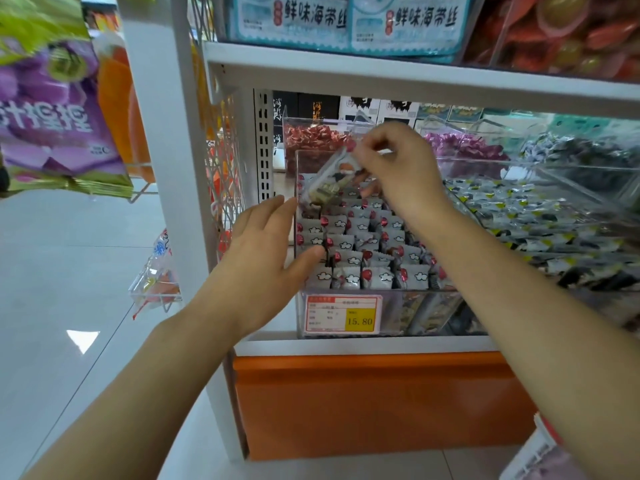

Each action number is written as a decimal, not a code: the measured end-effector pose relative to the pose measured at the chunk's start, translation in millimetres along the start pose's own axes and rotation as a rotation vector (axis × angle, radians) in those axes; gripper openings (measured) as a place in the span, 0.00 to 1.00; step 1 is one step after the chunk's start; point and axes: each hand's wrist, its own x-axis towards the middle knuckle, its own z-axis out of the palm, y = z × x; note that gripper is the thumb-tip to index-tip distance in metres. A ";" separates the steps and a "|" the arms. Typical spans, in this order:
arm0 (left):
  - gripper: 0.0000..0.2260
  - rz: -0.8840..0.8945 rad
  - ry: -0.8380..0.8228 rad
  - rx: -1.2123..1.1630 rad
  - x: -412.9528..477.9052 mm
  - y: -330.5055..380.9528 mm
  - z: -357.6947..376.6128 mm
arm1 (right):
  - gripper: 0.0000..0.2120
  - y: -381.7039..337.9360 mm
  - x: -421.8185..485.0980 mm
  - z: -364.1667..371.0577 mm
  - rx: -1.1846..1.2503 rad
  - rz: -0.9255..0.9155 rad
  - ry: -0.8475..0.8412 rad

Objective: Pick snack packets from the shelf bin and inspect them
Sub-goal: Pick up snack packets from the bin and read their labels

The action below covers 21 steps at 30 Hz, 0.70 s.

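A clear plastic shelf bin [391, 313] holds several small white snack packets [360, 258] with red dots, stacked in rows. My right hand [398, 168] pinches one snack packet [329, 181] by its top corner and holds it tilted above the bin's left rear. My left hand [266, 244] is spread with straight fingers at the bin's left wall, just below the lifted packet and not holding anything.
A yellow price tag reading 15.80 [343, 313] is on the bin's front. A neighbouring bin of grey packets [540, 223] stands to the right, with red [311, 140] and purple candy bins [460, 147] behind. The white shelf board [415, 81] overhangs. Purple bags [59, 109] hang left.
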 end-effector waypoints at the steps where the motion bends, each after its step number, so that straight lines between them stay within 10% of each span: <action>1: 0.29 0.006 0.058 0.004 0.1 2.1 -0.2 | 0.08 -1.4 -10.2 -7.3 0.076 0.013 0.057; 13: 0.06 -0.134 0.132 -0.473 -10.1 31.5 -6.7 | 0.03 10.9 -96.1 -35.3 0.804 0.385 0.089; 21: 0.14 -0.405 0.080 -1.129 -14.2 33.3 -11.3 | 0.09 13.7 -98.3 -40.2 0.926 0.490 -0.031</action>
